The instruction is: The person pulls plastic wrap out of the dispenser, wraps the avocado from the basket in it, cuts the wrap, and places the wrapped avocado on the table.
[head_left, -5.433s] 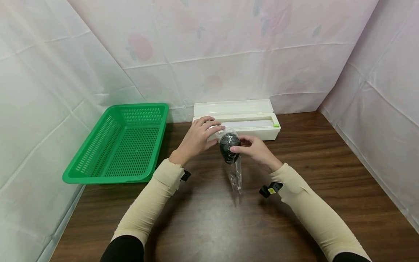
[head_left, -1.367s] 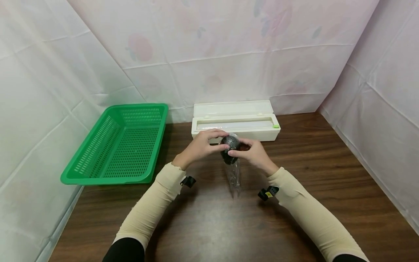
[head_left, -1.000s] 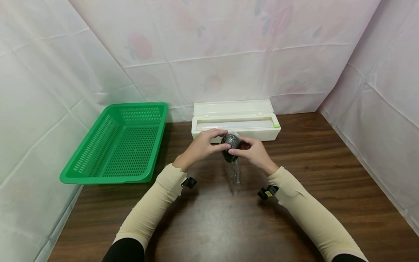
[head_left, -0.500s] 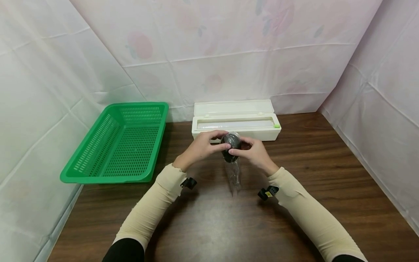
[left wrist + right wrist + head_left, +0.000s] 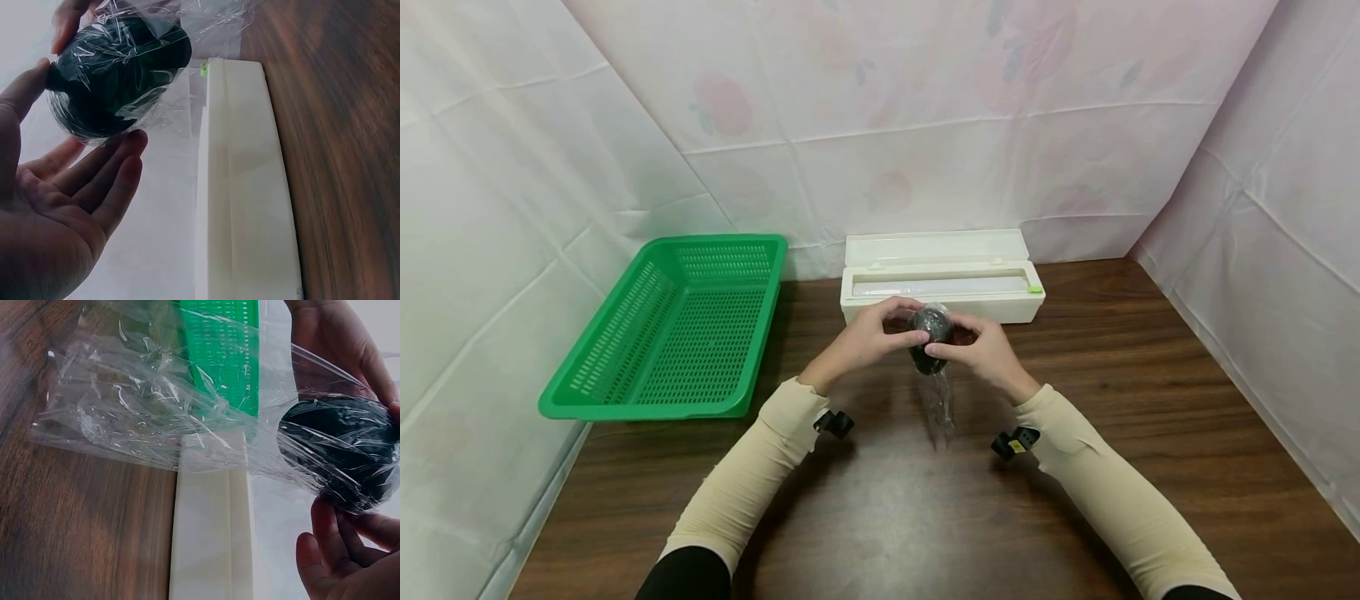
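A dark green-black avocado (image 5: pixel 936 322), wrapped in clear cling film, is held up above the table just before the white box. My left hand (image 5: pixel 867 337) grips its left side between thumb and fingers. On the opposite side my right hand (image 5: pixel 987 353) pinches it, thumb towards me. From the avocado's lower end a loose tail of film (image 5: pixel 937 402) hangs down; the right wrist view shows this film (image 5: pixel 125 406) crumpled and stretched sideways. Creased film lies tight over the avocado (image 5: pixel 122 78) in the left wrist view, where several fingers support it from underneath.
Behind the hands stands a white cling film dispenser box (image 5: pixel 1011 312), lid raised, a roll inside and a green slider at its right end. A green slotted basket (image 5: pixel 647 412) sits at the left. Pale curtains (image 5: pixel 880 125) enclose the wooden table (image 5: pixel 1112 358).
Some five seconds ago my left hand was apart from the avocado with fingers spread; it has since moved in and gripped it. Over the last second the hands have hardly moved.
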The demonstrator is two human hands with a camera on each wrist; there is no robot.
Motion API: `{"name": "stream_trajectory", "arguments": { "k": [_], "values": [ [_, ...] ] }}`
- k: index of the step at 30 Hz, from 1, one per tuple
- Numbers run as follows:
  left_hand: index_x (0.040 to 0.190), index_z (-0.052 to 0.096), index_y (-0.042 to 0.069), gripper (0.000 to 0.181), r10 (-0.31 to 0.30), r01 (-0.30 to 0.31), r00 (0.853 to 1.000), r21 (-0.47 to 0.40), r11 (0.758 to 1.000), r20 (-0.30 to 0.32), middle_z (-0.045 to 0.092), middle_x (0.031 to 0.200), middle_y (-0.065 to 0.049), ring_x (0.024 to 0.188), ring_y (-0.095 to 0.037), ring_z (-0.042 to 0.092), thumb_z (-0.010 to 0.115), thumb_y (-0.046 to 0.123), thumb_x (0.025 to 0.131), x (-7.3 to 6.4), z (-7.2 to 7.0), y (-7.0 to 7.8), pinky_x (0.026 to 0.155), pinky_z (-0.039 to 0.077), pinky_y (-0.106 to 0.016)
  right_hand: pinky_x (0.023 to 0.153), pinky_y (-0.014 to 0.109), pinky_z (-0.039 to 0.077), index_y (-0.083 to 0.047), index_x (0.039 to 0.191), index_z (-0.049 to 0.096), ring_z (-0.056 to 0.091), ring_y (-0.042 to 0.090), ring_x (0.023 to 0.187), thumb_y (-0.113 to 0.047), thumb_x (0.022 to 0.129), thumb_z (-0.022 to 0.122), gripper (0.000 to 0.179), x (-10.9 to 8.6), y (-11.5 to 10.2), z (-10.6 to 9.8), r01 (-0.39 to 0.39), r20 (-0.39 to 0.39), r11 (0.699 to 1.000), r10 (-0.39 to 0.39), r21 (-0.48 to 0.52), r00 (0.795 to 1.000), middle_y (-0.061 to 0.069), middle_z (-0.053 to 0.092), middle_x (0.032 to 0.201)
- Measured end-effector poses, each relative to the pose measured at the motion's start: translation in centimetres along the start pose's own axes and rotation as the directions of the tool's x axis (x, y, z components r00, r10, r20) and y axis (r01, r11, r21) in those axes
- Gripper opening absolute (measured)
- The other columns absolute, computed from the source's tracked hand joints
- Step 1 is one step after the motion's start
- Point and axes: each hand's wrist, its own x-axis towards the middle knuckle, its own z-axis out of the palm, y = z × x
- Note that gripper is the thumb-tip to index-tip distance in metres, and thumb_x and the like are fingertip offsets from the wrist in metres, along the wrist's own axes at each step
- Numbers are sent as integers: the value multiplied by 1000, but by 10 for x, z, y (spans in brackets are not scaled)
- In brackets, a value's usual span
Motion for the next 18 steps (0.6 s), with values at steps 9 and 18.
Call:
{"name": "stream_trajectory", "arguments": {
  "k": [9,18],
  "values": [
    [146,44,15,72,26,-30,997,50,998,71,53,143,-6,127,-24,55,77,30,84,-1,-4,0,103,47,-45,78,22,55,0,127,63,67,19,98,-17,82,78,50,1,2,-1,-59,-2,998,59,15,998,22,67,119],
    [146,44,13,78,163,-194,973,196,961,163,54,142,-5,124,-20,55,82,28,79,1,-4,2,104,47,-42,76,23,55,0,124,65,67,11,90,-14,82,78,47,2,4,-2,-40,39,999,39,15,998,23,69,115]
  ]
}}
